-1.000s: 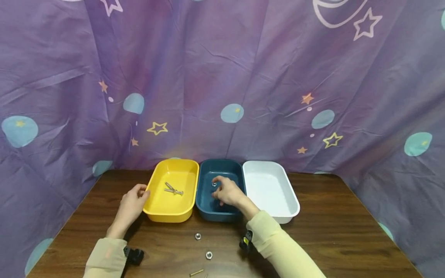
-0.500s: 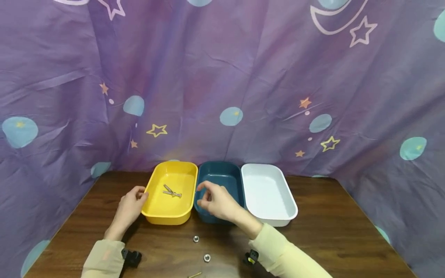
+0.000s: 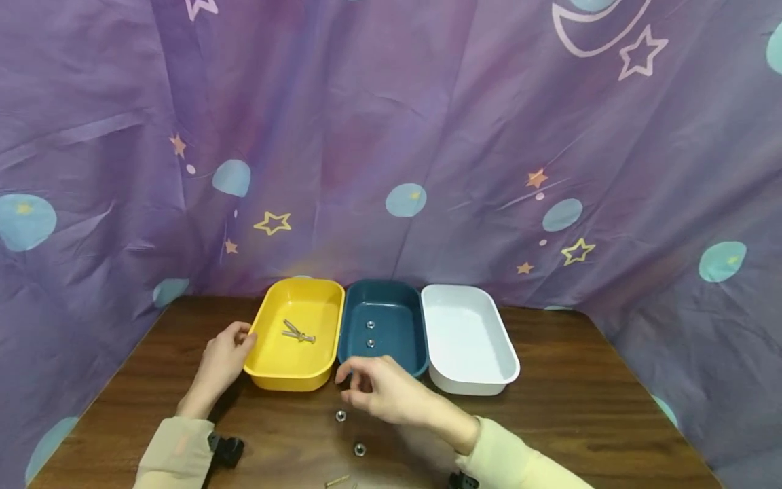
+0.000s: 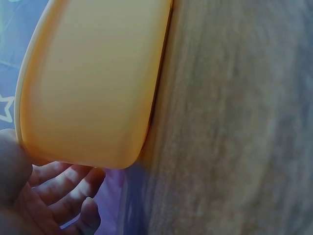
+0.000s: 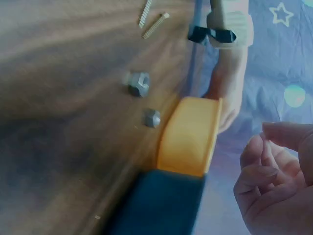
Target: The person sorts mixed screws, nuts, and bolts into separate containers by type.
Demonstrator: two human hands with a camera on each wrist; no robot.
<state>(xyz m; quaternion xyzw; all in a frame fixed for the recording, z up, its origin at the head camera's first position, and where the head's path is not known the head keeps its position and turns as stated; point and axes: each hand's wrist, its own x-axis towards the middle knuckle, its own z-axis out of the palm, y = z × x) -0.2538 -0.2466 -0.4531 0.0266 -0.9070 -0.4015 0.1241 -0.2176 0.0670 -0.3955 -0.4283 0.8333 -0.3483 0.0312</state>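
My left hand [image 3: 220, 360] holds the left rim of the yellow tray [image 3: 287, 370], with the thumb at the rim and fingers against its outer side in the left wrist view. Silver bolts [image 3: 298, 333] lie crossed inside that tray. My right hand [image 3: 394, 394] hovers before the dark blue tray [image 3: 400, 326], its fingers loosely bent and nothing visible between them. Two nuts [image 3: 370, 334] sit inside the blue tray. On the table below the right hand are two more nuts, a nearer nut [image 3: 360, 449] and a farther nut [image 3: 340, 415].
A white tray [image 3: 470, 339] stands against the blue tray's right side, with nothing seen inside. Brass-coloured screws [image 5: 156, 25] lie on the wooden table [image 3: 586, 407] near its front. A purple patterned cloth [image 3: 342, 136] hangs behind the trays.
My right hand has drawn back from over the blue tray toward the table's front, uncovering two nuts in it. My left hand stays at the yellow tray's rim.
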